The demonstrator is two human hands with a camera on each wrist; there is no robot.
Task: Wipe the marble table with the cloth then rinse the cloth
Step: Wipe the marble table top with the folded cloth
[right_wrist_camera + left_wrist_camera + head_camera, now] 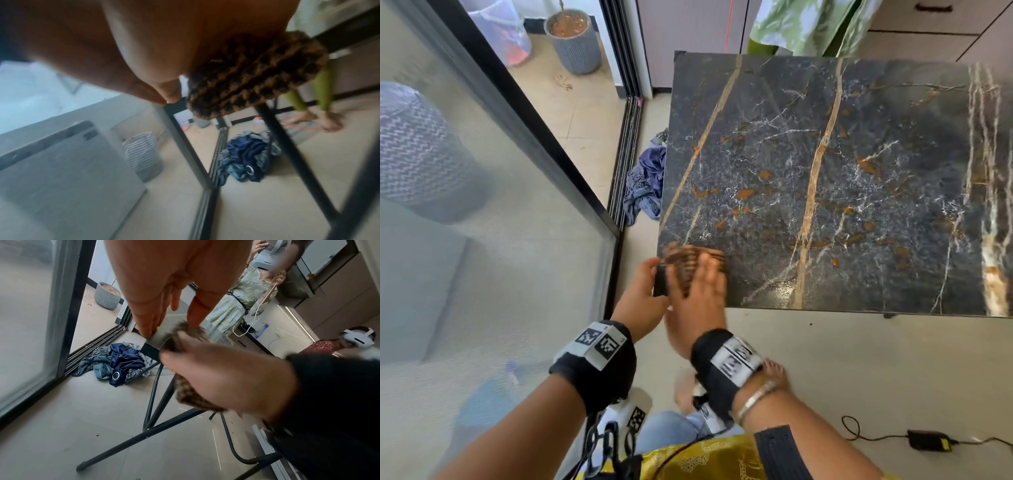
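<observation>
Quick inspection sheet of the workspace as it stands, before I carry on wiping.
Surface: dark marble table with gold and white veins, top bare apart from the cloth.
Job's things: brown knitted cloth at the near left corner, partly over the edge.
Clutter: heap of blue clothes on the floor by the table.
Grippers: right hand presses flat on the cloth; left hand is at the table corner beside it.
Cables: black adapter and cord on the floor.
Surroundings: glass sliding door, grey plant pot, another person's green dress.
</observation>
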